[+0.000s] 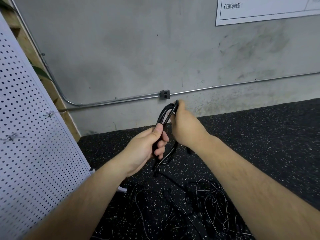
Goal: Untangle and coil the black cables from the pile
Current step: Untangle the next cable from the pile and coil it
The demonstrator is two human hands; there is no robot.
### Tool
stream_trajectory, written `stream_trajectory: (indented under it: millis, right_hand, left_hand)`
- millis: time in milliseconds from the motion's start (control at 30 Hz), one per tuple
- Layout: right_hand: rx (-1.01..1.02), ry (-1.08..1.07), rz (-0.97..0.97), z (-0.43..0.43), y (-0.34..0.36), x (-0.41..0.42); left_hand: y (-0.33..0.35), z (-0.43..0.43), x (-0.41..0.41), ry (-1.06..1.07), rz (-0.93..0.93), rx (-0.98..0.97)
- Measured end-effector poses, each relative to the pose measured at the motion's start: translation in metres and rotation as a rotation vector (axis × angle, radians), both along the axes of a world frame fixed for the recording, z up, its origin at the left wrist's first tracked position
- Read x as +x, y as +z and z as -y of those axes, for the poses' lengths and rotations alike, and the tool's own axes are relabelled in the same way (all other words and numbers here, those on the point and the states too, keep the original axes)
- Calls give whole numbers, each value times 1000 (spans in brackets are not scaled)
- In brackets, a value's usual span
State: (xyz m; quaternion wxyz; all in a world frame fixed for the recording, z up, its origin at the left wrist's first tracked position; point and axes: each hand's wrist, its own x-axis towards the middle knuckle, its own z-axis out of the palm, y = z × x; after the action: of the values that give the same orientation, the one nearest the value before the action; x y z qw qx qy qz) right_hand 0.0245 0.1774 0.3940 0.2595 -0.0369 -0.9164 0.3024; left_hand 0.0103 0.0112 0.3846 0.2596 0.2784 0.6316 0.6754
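Coiled cable (159, 118), centre: black, smooth, slightly glossy sheath.
Cable pile (199, 205), lower centre: thin black cords with shiny highlights.
Floor (259, 135): matt black, rubber-like, grainy, flecked white.
Wall (138, 49): bare grey concrete, matt, smudged.
Conduit (138, 98): smooth bright metal pipe.
Pegboard (26, 118), left: white, smooth, perforated.
Poster (259, 13), upper right: white paper.
Post (26, 44), upper left: raw wood.

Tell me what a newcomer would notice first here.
First, at centre, the left hand and right hand hold a looped black cable up before the grey wall. Below them, a tangled pile of black cables lies on the speckled floor. A white pegboard stands at the left.
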Motion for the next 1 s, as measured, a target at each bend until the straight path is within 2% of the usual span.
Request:
stream_trajectory:
  millis: [100, 133, 267, 333, 400, 533, 633, 700, 767, 867, 1000]
  right_hand:
    - [-27, 78, -51, 3, 1, 1]
    - [-101, 129, -44, 4, 1, 1]
    - [-622, 354, 164, -3, -16, 7]
    - [-667, 366, 227, -9, -35, 9]
    - [-575, 400, 362, -9, -51, 11]
    - [-297, 482, 829, 5, -76, 17]
    - [-46, 403, 1000, 5, -93, 19]
    - [16, 322, 1079, -5, -99, 24]
    - [-149, 294, 1093, -18, -101, 27]
    - [-481, 269, 957, -34, -88, 28]
    - [-563, 117, 764, -38, -46, 25]
  left_hand:
    - [2, 2, -2, -1, 34, 72]
    - [5, 3, -3, 5, 49, 100]
    - [21, 16, -17, 79, 112, 260]
    - [29, 25, -25, 125, 115, 298]
    - [35, 32, -30, 180, 102, 308]
    - [42, 45, -40, 234, 74, 333]
    - [45, 59, -48, 267, 49, 326]
    - [47, 70, -54, 287, 31, 340]
    - [46, 79, -60, 310, 11, 333]
    - [39, 88, -69, 345, -23, 288]
    - [34, 83, -67, 373, -87, 203]
